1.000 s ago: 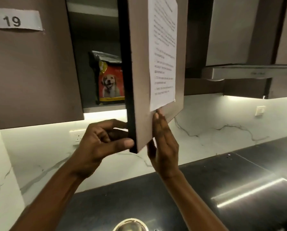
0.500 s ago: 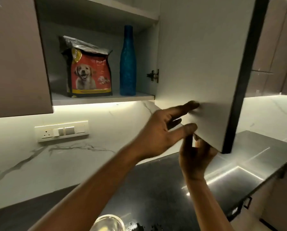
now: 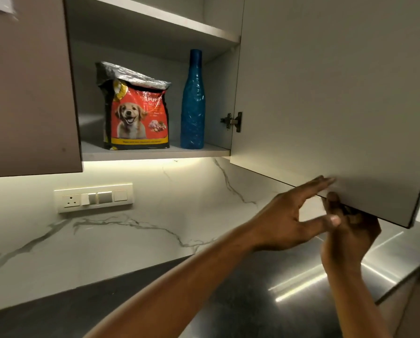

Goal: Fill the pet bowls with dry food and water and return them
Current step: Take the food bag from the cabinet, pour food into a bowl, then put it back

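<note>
Partly hidden: right hand [image 3: 348, 237] behind cabinet door [image 3: 326, 93].

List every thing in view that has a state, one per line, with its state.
Cabinet door: swung wide open, lower edge held.
Dog food bag: upright on the lower shelf, top folded over.
Blue bottle: upright, right of the bag, apart from it.
Left hand: open, fingers against the door's lower edge.
Right hand: under the door's lower edge, gripping it.
Switch panel: on the wall; switch positions unclear.
</note>
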The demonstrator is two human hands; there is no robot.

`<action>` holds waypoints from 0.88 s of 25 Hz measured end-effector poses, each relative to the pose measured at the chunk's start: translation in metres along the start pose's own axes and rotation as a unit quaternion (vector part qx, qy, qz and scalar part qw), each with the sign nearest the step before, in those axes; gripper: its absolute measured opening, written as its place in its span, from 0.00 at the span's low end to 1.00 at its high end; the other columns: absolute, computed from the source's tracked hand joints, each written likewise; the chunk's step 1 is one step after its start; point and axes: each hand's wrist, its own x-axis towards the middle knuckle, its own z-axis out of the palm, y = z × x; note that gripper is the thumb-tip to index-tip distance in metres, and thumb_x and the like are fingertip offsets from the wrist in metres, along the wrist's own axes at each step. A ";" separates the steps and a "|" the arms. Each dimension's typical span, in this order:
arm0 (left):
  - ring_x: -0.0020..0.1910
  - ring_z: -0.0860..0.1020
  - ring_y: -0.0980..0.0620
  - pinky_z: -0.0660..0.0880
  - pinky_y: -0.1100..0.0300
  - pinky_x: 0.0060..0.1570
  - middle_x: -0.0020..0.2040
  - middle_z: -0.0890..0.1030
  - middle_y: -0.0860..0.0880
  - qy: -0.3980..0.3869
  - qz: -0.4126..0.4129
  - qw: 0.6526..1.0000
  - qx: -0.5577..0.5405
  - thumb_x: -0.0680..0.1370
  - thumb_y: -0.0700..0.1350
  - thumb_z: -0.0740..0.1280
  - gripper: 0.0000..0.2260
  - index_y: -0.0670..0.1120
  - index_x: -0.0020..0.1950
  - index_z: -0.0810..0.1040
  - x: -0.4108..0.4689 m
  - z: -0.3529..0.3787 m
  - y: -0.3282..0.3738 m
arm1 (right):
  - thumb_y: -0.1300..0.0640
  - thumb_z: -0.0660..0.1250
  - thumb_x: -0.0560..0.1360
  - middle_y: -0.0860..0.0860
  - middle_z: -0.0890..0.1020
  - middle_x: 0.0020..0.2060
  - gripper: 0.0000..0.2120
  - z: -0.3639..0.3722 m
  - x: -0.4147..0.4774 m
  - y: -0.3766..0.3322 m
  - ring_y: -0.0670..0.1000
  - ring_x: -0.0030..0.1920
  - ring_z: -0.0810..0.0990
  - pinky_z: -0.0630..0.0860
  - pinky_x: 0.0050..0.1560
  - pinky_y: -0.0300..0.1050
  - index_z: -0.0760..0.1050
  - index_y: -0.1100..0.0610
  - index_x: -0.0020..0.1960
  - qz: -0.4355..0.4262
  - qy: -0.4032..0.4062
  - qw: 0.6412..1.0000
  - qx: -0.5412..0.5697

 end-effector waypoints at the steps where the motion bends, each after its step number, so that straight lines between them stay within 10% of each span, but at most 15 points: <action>1: 0.84 0.61 0.56 0.61 0.58 0.79 0.86 0.62 0.55 0.018 -0.010 1.000 -0.004 0.83 0.52 0.70 0.32 0.57 0.85 0.61 -0.002 -0.009 -0.006 | 0.59 0.78 0.78 0.52 0.88 0.58 0.12 -0.003 0.003 0.005 0.57 0.63 0.86 0.79 0.71 0.63 0.86 0.47 0.59 0.003 0.004 1.000 0.005; 7: 0.73 0.75 0.53 0.72 0.56 0.72 0.76 0.77 0.50 0.247 -0.104 0.963 -0.012 0.82 0.44 0.72 0.25 0.49 0.79 0.73 -0.032 -0.119 -0.047 | 0.61 0.75 0.79 0.57 0.88 0.52 0.09 0.030 -0.047 0.054 0.53 0.52 0.89 0.85 0.61 0.56 0.82 0.63 0.57 0.141 0.014 0.989 0.034; 17: 0.56 0.76 0.69 0.77 0.54 0.64 0.66 0.76 0.61 0.448 -0.195 0.870 0.067 0.82 0.47 0.73 0.30 0.51 0.81 0.67 -0.098 -0.283 -0.057 | 0.42 0.76 0.77 0.48 0.77 0.76 0.34 0.233 -0.075 0.028 0.47 0.73 0.77 0.75 0.64 0.36 0.71 0.51 0.80 0.105 -0.407 0.899 -0.126; 22: 0.78 0.72 0.46 0.73 0.44 0.74 0.81 0.69 0.47 0.454 -0.248 0.855 0.037 0.78 0.51 0.77 0.42 0.49 0.86 0.57 -0.078 -0.301 -0.084 | 0.47 0.80 0.75 0.47 0.77 0.75 0.40 0.320 -0.050 0.039 0.41 0.65 0.79 0.77 0.64 0.40 0.66 0.53 0.81 0.104 -0.514 0.844 -0.115</action>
